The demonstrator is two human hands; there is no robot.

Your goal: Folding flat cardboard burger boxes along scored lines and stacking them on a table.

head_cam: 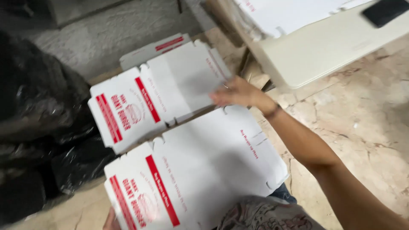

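Observation:
My right hand (pixel 236 92) reaches forward with its fingers on the edge of a flat white cardboard box blank with red print (pixel 149 102), the top sheet of a pile on the floor. A second flat box blank of the same kind (pixel 204 170) lies across my lap, nearer to me. My left hand (pixel 111 220) shows only at the bottom edge, holding the near corner of that second blank. A dark band sits on my right wrist.
Black plastic bags (pixel 38 123) fill the left side. A pale table (pixel 336 42) stands at the upper right with white sheets and a dark flat object (pixel 385 10) on it. Cracked stone floor (pixel 362 123) spreads to the right. A grey wall rises behind.

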